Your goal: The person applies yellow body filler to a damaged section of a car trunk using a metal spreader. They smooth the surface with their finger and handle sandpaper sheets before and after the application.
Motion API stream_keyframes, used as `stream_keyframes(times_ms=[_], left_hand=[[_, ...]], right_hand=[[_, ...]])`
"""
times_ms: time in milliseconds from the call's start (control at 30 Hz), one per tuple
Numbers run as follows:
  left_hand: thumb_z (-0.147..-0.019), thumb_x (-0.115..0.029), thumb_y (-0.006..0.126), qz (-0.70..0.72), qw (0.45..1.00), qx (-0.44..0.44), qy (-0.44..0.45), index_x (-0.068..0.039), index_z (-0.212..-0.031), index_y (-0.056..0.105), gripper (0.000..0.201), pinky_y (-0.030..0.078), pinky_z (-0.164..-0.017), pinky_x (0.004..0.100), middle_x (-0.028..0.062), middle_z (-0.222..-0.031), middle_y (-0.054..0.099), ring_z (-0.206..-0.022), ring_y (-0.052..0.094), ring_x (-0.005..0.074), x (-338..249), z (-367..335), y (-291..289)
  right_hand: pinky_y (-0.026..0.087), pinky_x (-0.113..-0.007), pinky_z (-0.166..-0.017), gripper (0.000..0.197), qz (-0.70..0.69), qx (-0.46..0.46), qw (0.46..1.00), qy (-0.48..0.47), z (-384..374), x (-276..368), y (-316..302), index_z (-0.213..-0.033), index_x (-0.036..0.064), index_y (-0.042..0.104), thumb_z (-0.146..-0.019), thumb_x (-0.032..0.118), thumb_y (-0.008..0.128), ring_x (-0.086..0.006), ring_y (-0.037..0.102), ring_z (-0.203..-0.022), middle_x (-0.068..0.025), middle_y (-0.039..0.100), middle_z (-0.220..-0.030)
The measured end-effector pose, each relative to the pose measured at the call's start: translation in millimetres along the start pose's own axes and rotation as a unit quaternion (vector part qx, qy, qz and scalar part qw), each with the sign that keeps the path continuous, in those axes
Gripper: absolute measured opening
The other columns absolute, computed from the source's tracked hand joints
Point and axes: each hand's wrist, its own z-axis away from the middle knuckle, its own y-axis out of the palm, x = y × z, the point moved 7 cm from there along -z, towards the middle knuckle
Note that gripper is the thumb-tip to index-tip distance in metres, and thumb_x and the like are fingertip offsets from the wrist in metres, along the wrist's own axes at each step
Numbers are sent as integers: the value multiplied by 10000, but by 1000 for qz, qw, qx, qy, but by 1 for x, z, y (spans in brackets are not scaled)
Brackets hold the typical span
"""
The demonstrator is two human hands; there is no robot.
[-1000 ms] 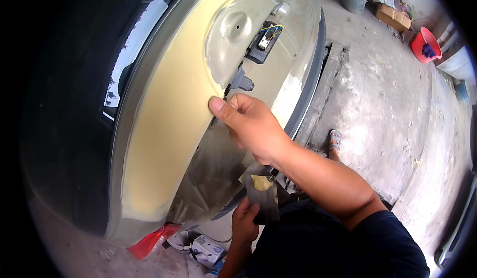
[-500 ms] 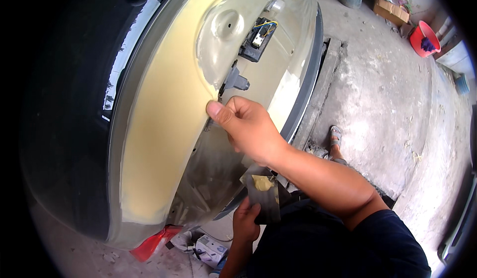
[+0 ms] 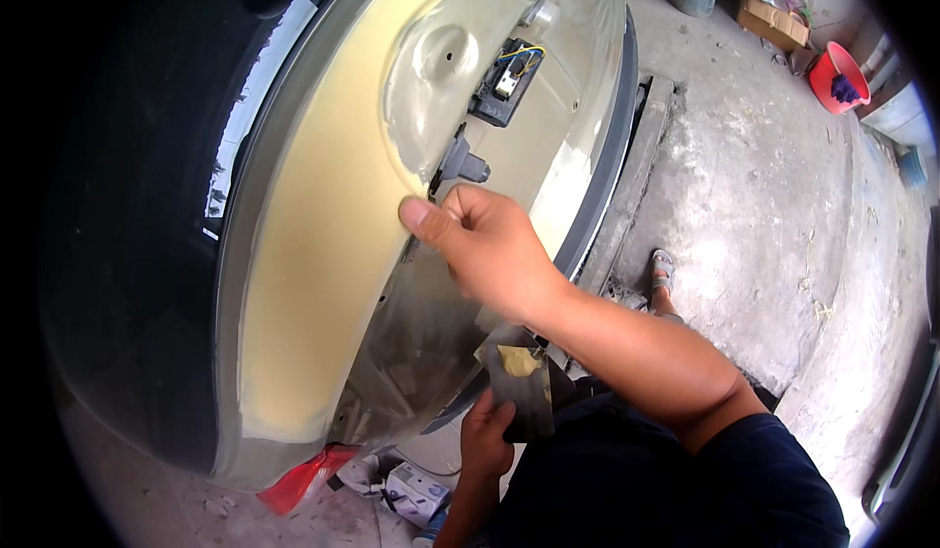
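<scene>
Right hand (image 3: 485,249) was closed in a pinch grip, thumb pressed to the filler-coated panel (image 3: 313,254) at the recess edge, seemingly working the putty. Left hand (image 3: 487,440) gripped a putty board (image 3: 519,391) low by the lap, keeping filler within reach.

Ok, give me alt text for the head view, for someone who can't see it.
The right hand presses its fingers against a car body panel coated in yellow filler. Below, the left hand holds a flat mixing board carrying a dab of filler.
</scene>
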Motion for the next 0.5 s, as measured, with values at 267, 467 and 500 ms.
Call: stream_keyframes(times_ms=[267, 467, 500], left_hand=[[-900, 18, 462, -9, 1000, 4, -2, 44, -1327, 455, 428, 432, -985, 356, 144, -1243, 576, -1124, 570, 232, 2, 0, 0], [-894, 13, 466, 6, 1000, -12, -6, 51, -1325, 454, 433, 412, -1001, 350, 140, -1233, 585, -1135, 563, 224, 1, 0, 3], [-894, 10, 466, -2, 1000, -10, -2, 52, -1323, 457, 431, 409, -1001, 346, 139, -1233, 585, -1136, 562, 221, 0, 0, 2]], right_hand=[[310, -237, -387, 451, -33, 7, 999, -14, -8, 13, -5, -675, 90, 425, -904, 420, 629, -46, 390, -430, 24, 448, -542], [328, -228, -410, 393, 7, 54, 998, 25, 11, -22, -4, -728, 84, 441, -921, 377, 618, -48, 418, -459, 21, 462, -545], [345, -226, -426, 360, -17, 45, 999, -7, 11, -18, -9, -771, 74, 445, -924, 352, 617, -46, 430, -477, 13, 485, -591]])
